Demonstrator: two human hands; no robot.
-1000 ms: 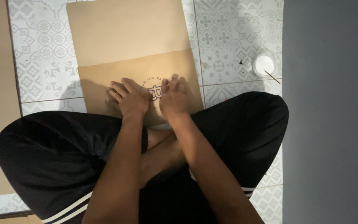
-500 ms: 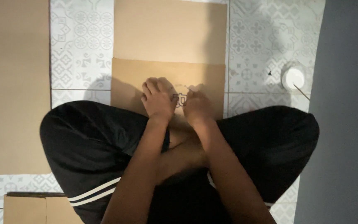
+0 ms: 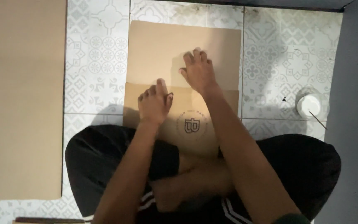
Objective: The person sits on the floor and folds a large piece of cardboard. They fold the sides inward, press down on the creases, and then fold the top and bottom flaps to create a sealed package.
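1. One flat cardboard sheet [image 3: 158,49] lies on the tiled floor [image 3: 96,62] straight ahead of the seated person, its near end reaching up to the crossed legs [image 3: 117,161]. A fold line runs across it, and the nearer panel carries one round printed mark.
2. Two hands are on that sheet.
3. The left hand [image 3: 154,103] rests on the near panel just below the fold, fingers curled loosely and knuckles up. It presses on the cardboard; whether the thumb has hooked an edge cannot be told.
4. The right hand [image 3: 197,70] lies further out on the far panel, above the fold, palm down with the fingers spread and pointing away. It is flat and open and grips nothing.
5. The two hands are near each other but apart, the right one ahead of the left.
6. One much larger cardboard sheet [image 3: 21,95] lies on the floor to the left, separated from the first by a strip of tile.
7. One small white round container [image 3: 309,104] stands on the floor to the right, well apart from the hands, with one thin stick [image 3: 319,120] just beside it.
8. A grey wall [image 3: 357,103] runs down the right edge.
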